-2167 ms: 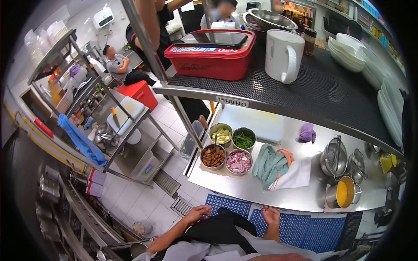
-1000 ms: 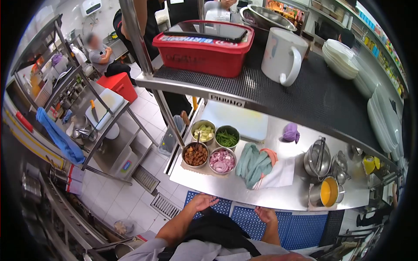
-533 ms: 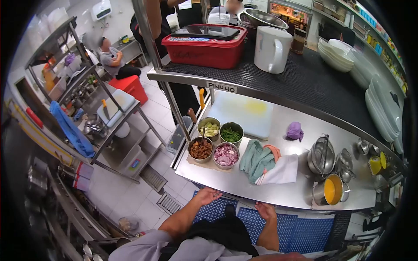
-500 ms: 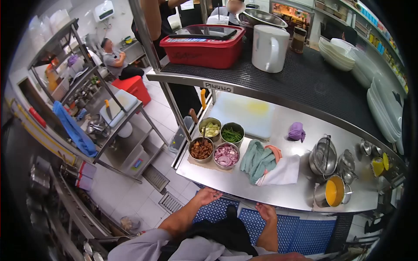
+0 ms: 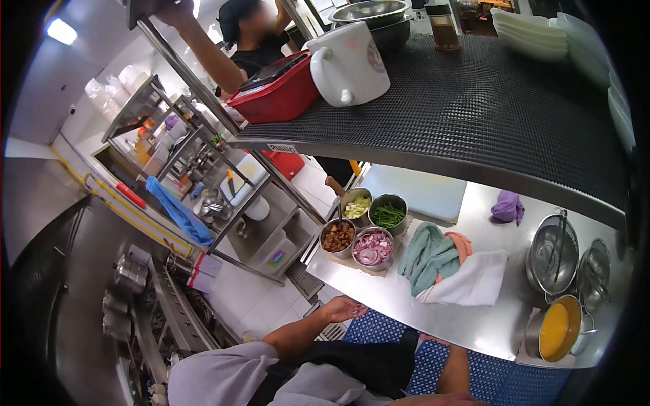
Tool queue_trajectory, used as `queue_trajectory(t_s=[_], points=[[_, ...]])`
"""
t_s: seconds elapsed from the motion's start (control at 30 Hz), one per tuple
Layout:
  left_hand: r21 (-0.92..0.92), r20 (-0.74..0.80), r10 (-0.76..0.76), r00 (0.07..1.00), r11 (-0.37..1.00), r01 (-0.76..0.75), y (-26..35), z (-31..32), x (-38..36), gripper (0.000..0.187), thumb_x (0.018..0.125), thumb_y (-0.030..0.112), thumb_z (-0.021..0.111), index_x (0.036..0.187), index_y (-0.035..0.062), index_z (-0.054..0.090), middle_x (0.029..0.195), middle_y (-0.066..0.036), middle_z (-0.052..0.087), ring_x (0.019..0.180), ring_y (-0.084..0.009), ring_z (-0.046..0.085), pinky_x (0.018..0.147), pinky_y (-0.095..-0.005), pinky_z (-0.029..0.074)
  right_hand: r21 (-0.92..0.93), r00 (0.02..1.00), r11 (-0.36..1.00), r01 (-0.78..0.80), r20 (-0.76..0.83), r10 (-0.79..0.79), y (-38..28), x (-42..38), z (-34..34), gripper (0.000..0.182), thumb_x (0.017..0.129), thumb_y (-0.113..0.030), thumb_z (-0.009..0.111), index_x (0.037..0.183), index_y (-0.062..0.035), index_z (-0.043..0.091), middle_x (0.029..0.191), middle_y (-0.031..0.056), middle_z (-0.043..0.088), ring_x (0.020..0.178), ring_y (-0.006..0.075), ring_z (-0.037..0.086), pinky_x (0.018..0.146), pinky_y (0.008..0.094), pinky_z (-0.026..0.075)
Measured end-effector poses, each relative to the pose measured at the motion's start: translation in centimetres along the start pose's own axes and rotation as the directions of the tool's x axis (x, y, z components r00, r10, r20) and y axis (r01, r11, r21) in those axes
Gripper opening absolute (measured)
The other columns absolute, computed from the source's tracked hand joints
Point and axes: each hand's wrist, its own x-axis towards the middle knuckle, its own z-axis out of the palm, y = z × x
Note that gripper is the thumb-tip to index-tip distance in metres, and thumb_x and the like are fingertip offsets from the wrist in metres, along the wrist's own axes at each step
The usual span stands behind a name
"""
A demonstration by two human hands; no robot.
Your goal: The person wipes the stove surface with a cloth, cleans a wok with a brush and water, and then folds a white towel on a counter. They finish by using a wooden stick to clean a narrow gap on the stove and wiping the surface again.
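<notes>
My left hand [image 5: 343,310] is at the front edge of the steel table [image 5: 399,317], palm up, fingers stretched out and holding nothing. Lower right, my right hand [image 5: 437,340] is partly hidden by the table edge; the fingers that show look extended, with nothing seen in them. Nearest the left hand stand steel pots of chopped red onion [image 5: 373,248] and browned meat pieces [image 5: 338,237], the latter with a utensil in it. Behind are cut green beans [image 5: 388,215] and pale green chunks [image 5: 357,206]. Teal [image 5: 426,256] and white cloths [image 5: 474,279] lie beside them.
A black-matted shelf [image 5: 467,95] overhangs the table, bearing a white mug [image 5: 352,64] and a red tub [image 5: 277,95]. At right are strainers [image 5: 552,254] and a pot of yellow liquid [image 5: 556,331]. A co-worker [image 5: 254,40] stands behind the shelf. Stoves [image 5: 159,298] line the left.
My view has turned left, so the table things appear further right. The right hand has become partly hidden by the table edge. The co-worker behind the shelf shows more, with an arm raised.
</notes>
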Motion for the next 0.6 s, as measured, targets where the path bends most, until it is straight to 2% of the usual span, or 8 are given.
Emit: queue_trajectory(t_s=[0.1, 0.3, 0.6], points=[[0.029, 0.012, 0.045, 0.999, 0.999, -0.046, 0.0, 0.3, -0.4, 0.032, 0.094, -0.004, 0.057, 0.125, -0.0036, 0.061, 0.128, -0.017, 0.063, 0.124, -0.0316, 0.060, 0.112, -0.0475, 0.046, 0.001, 1.000, 1.000, -0.006, 0.001, 0.006, -0.2, 1.0, -0.5, 0.034, 0.094, -0.022, 0.070, 0.121, -0.0032, 0.061, 0.097, 0.0145, 0.069, 0.085, 0.0302, 0.068, 0.078, 0.0462, 0.057], [0.059, -0.022, 0.039, 0.999, 0.998, -0.038, 0.2, 1.1, -0.8, 0.034, 0.093, -0.005, 0.056, 0.127, -0.0042, 0.059, 0.135, -0.018, 0.060, 0.129, -0.0319, 0.057, 0.114, -0.0482, 0.045, 0.002, 1.000, 1.000, -0.005, -0.002, 0.005, -0.2, 2.3, -0.9, 0.032, 0.095, -0.022, 0.070, 0.119, -0.0035, 0.061, 0.095, 0.0136, 0.067, 0.082, 0.0286, 0.065, 0.075, 0.0445, 0.055], [0.046, -0.056, 0.039, 0.998, 0.998, -0.037, 0.0, 0.6, -0.4, 0.033, 0.093, -0.006, 0.057, 0.125, -0.0016, 0.062, 0.131, -0.013, 0.062, 0.128, -0.0278, 0.057, 0.114, -0.0467, 0.045, 0.005, 1.000, 1.000, 0.003, -0.008, -0.003, 0.1, 2.5, -2.5, 0.028, 0.096, -0.021, 0.069, 0.116, -0.0038, 0.060, 0.090, 0.0122, 0.064, 0.077, 0.0263, 0.062, 0.071, 0.0420, 0.053]])
